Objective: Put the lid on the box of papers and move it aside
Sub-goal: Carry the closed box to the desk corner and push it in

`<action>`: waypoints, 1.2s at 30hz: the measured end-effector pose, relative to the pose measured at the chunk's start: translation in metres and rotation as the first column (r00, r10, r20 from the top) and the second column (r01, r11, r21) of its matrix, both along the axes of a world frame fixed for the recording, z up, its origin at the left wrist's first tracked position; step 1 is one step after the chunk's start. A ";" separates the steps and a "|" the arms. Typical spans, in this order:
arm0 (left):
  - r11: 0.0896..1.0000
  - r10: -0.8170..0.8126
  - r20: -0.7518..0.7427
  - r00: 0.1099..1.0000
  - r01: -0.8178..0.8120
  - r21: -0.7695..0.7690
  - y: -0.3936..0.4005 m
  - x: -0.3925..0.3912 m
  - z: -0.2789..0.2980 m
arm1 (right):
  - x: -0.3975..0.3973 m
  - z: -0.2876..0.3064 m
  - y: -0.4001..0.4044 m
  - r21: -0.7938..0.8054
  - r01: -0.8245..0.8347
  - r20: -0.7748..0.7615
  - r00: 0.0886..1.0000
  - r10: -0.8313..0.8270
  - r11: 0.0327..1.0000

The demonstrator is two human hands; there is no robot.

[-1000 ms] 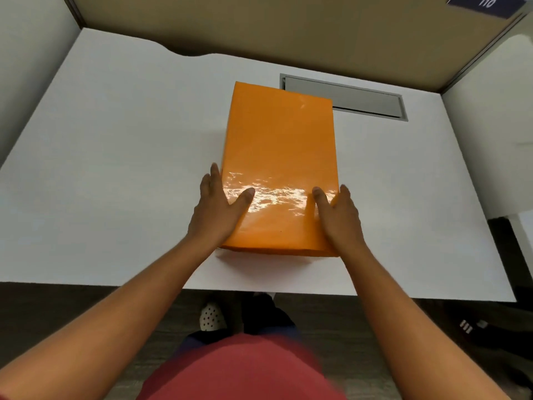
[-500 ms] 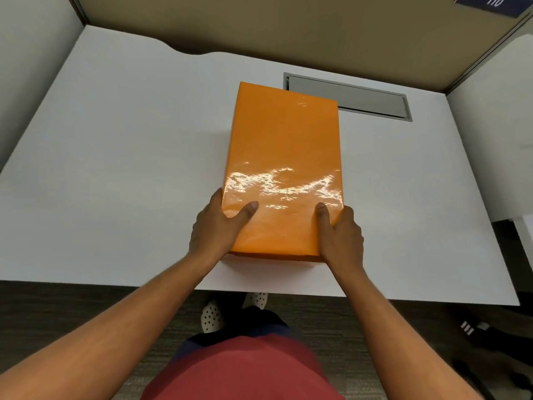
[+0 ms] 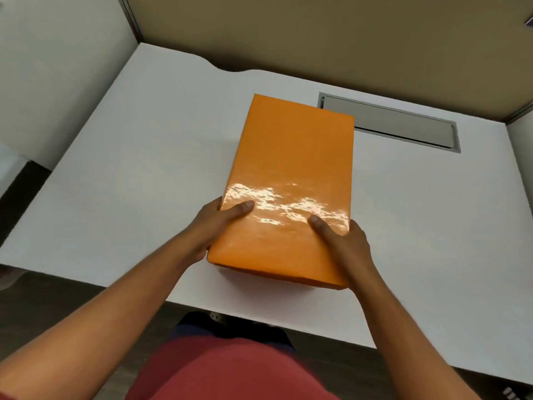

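Observation:
A glossy orange box (image 3: 291,168) with its lid on fills the middle of the white desk (image 3: 129,174). Its near end looks raised a little above the desk, with a shadow under it. My left hand (image 3: 215,226) grips the box's near left side, thumb on top of the lid. On the near right side my right hand (image 3: 343,241) grips it the same way, thumb on the lid. The papers inside are hidden by the lid.
A grey cable hatch (image 3: 389,125) is set into the desk behind the box on the right. Partition walls (image 3: 317,33) enclose the desk at the back and on both sides. The desk's front edge (image 3: 259,313) runs just below the box.
Both hands have slid back along the box's sides toward its near end. The near end of the box now appears lifted slightly off the desk.

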State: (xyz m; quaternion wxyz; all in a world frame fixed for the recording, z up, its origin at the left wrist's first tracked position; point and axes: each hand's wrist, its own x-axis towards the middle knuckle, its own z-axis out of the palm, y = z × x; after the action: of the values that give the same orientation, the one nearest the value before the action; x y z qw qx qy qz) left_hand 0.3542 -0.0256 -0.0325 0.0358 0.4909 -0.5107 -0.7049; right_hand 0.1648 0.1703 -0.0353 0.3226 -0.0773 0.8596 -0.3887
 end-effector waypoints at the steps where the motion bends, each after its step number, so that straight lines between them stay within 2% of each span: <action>1: 1.000 0.021 0.004 1.000 -0.021 -0.001 -0.007 0.004 0.003 | 0.001 0.000 -0.009 -0.005 -0.020 -0.007 1.000 0.020 1.000; 13: 0.986 0.153 0.037 0.988 -0.150 -0.075 -0.153 0.077 0.027 | 0.059 0.012 -0.173 -0.114 -0.202 -0.054 0.979 0.197 0.973; 21: 0.991 0.108 0.056 0.993 -0.103 -0.084 -0.275 0.128 0.024 | 0.117 0.005 -0.289 -0.092 -0.224 -0.056 0.974 0.220 0.970; 27: 0.994 0.024 0.069 0.997 -0.017 -0.106 -0.326 0.138 0.008 | 0.133 -0.001 -0.329 -0.058 -0.171 -0.066 0.984 0.168 0.983; 29: 0.983 -0.027 0.141 0.990 0.051 -0.174 -0.336 0.137 0.005 | 0.135 0.001 -0.333 -0.025 -0.176 -0.076 0.982 0.174 0.984; 31: 0.893 -0.031 0.335 0.942 0.177 -0.414 -0.341 0.134 0.003 | 0.138 0.005 -0.330 0.050 -0.221 -0.234 0.945 0.227 0.974; 32: 0.790 0.001 0.411 0.912 0.251 -0.559 -0.338 0.133 0.003 | 0.141 0.006 -0.328 0.080 -0.264 -0.367 0.889 0.275 0.961; 34: 0.497 0.009 0.437 0.899 0.376 -0.782 -0.325 0.128 0.005 | 0.145 0.006 -0.327 0.163 -0.389 -0.566 0.716 0.409 0.907; 36: 0.249 -0.121 0.496 0.860 0.510 -0.823 -0.313 0.119 0.001 | 0.149 0.002 -0.333 0.285 -0.488 -0.603 0.578 0.550 0.825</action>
State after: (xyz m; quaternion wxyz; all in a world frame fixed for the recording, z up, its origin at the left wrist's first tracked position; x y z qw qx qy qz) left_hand 0.4736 -0.3388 -0.0318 0.0813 0.3724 -0.9080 -0.1739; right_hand 0.3141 -0.1631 -0.0335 0.0989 -0.4434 0.8714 -0.1852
